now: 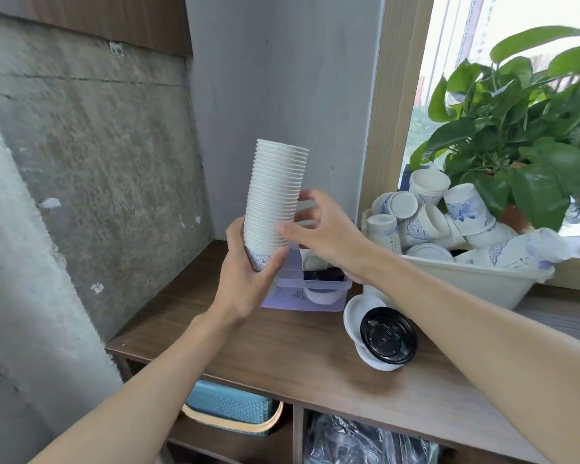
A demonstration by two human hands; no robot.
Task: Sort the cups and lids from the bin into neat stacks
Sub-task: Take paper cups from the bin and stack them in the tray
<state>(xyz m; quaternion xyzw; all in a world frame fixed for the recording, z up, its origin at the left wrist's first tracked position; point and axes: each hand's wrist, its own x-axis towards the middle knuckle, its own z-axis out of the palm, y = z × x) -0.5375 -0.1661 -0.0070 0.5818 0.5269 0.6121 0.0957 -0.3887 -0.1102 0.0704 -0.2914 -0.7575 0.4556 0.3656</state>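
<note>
A tall stack of white paper cups [275,195] with a blue pattern at the bottom stands upright in the air above the wooden counter. My left hand [248,276] grips the stack round its base. My right hand [318,229] is beside the stack's lower half, thumb tip touching its rims and fingers loosely curled, holding nothing. At the right a cream bin [476,279] holds several loose white-and-blue cups [466,209] and white lids [429,252]. On the counter lie a black lid [387,336] and white lids [357,313] under it.
A clear plastic box [310,283] with small items sits behind my hands. A leafy potted plant [523,128] stands behind the bin by the window. The wooden counter [255,343] meets concrete walls at left and back. A blue basket [228,406] sits on the shelf below.
</note>
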